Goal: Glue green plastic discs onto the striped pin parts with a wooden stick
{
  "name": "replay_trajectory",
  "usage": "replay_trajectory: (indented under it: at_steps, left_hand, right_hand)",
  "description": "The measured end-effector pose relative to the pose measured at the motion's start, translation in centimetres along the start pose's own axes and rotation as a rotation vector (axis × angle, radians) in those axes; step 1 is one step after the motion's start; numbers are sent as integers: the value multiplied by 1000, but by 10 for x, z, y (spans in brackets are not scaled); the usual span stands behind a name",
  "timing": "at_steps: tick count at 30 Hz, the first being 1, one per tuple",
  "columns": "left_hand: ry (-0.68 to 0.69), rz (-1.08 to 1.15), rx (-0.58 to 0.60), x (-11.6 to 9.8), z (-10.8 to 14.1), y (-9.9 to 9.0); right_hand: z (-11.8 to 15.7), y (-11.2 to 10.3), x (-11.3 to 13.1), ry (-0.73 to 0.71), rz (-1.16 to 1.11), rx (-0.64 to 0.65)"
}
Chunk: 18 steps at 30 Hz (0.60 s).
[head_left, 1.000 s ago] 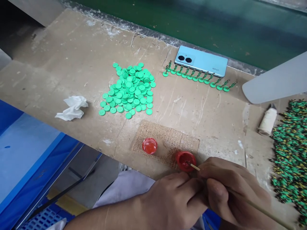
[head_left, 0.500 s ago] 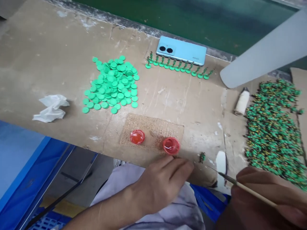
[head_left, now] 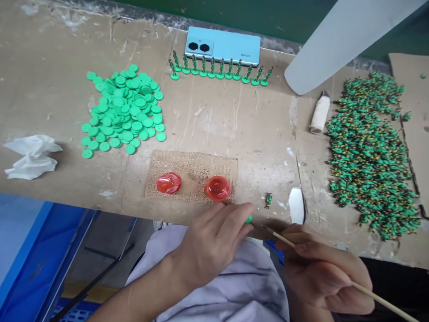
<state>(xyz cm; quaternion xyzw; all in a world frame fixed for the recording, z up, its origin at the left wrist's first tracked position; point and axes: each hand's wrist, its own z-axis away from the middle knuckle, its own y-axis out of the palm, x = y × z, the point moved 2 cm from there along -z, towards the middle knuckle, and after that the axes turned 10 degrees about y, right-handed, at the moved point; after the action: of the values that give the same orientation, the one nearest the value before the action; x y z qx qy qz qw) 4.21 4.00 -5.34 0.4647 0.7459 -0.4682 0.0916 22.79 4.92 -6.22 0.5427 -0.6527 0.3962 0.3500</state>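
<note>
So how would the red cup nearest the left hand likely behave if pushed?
The red cup looks small, so it is probably light. Its open top and glossy, wet-looking contents suggest it could spill if tilted. The rough-looking speckled board under it may resist sliding a little.

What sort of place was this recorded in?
Likely a small-parts workshop or factory bench, judging by the heap of tiny figures, the pile of green discs and the two red cups.

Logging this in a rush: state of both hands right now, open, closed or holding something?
Left hand: beside a green piece; whether it grips that cannot be told.
Right hand: closed, holding a thin brush.
</note>
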Motion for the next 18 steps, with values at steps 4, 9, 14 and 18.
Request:
replay_trajectory:
  at_steps: [4,9,14,18]
  left_hand:
    - [0,1,2,0,-1,0]
    - [7,-13,-11,0,-2,1]
    - [-3,7,-13,0,0,1]
    - [-9,9,-16,-1,-1,2]
  right_hand:
    - [1,-2,1,-29,-19,133]
    - [-4,1,4,-33,-27,124]
    - [-3,3,3,11,23,107]
    - [2,-2,9,39,85,67]
